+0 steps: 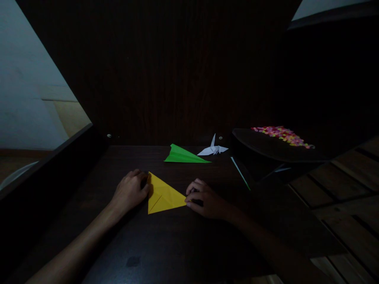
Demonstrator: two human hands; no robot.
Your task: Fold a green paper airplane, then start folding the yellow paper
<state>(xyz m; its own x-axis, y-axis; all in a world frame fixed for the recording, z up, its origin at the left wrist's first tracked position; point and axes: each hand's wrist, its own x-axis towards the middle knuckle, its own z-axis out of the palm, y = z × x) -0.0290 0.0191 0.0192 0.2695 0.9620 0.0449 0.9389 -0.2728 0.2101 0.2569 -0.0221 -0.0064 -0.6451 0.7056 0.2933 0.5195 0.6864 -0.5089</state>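
Observation:
A yellow sheet of folded paper (166, 195), roughly a triangle with crease lines, lies on the dark wooden table between my hands. My left hand (130, 190) rests at its upper left corner, the fingers curled and pinching the edge there. At the pointed right tip, my right hand (204, 198) holds the paper between thumb and fingers. Just beyond lies a green paper plane (185, 154). A white paper crane (213, 150) stands to the right of the plane, near the table's back edge.
A thin pale green-tipped strip (240, 173) lies right of the crane. Beside it, a dark curved shelf (251, 144) bears a heap of small pink, red and yellow pieces (282, 135). A dark panel (183, 71) rises at the back; a low side board (47, 161) runs along the left.

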